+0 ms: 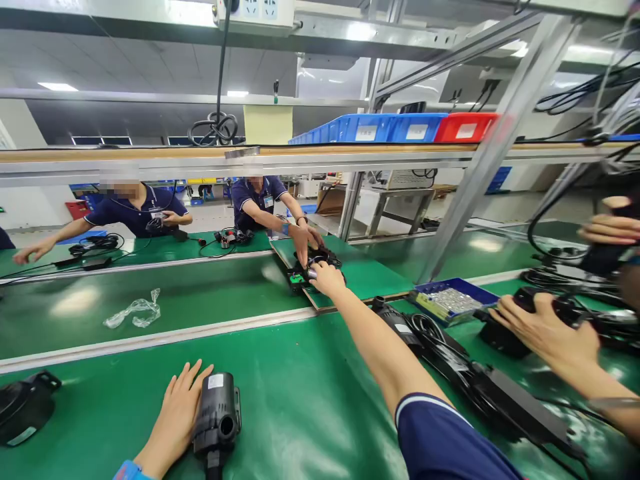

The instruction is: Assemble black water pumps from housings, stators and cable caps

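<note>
My left hand [176, 412] lies on the green mat with its fingers stretched out, right beside a black pump [216, 410] with a round port and a white label. Across the bench reaches my right hand [327, 277], its fingers curled at a dark assembly [323, 257]; what they grip is mostly hidden, though a shiny rounded end shows by the fingertips. Under it is a green-topped board [365, 270]. A co-worker's hands [303, 239] touch the same assembly from the far side. A small green circuit board [297, 278] shows at its left.
A crumpled clear plastic bag [135, 310] lies on the middle strip. At right are a blue tray [453, 298] of small metal parts, a black power adapter [525, 400] with cables and another person's hand [550, 333]. A metal post [480, 167] slants upward. Another black part [25, 407] sits left.
</note>
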Demonstrator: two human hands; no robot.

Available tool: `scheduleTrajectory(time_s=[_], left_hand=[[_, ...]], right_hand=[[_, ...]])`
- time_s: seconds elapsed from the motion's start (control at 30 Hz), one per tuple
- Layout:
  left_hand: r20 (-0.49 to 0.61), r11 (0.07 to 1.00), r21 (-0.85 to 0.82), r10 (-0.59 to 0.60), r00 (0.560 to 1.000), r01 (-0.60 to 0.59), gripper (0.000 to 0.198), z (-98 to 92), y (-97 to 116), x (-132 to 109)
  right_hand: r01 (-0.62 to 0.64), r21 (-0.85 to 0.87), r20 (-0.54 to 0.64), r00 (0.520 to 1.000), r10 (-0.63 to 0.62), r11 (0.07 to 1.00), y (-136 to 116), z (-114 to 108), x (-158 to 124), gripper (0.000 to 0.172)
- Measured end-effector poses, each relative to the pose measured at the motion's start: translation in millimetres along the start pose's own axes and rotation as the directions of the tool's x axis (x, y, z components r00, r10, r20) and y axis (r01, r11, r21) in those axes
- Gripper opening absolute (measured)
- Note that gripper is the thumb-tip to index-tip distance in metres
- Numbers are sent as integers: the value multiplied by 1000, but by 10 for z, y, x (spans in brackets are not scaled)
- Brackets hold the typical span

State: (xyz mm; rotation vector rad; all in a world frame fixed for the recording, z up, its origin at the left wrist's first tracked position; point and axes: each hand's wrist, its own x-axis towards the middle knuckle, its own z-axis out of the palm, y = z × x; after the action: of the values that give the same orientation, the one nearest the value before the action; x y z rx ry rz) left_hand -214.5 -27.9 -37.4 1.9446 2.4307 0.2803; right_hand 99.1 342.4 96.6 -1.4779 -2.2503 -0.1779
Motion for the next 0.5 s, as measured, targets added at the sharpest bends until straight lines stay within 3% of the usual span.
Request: scheduleTrajectory(time_s=[0.3, 0.5], left_hand=[[47, 998, -67, 8, 999, -5, 55, -205, 88, -33], [-18, 997, -75, 21, 1000, -22, 56, -135, 71, -47]], right_hand=[[100, 142, -30, 995, -97, 985, 25, 98, 160, 26], [-18, 341, -200, 976, 91, 940, 155, -87, 244, 28]])
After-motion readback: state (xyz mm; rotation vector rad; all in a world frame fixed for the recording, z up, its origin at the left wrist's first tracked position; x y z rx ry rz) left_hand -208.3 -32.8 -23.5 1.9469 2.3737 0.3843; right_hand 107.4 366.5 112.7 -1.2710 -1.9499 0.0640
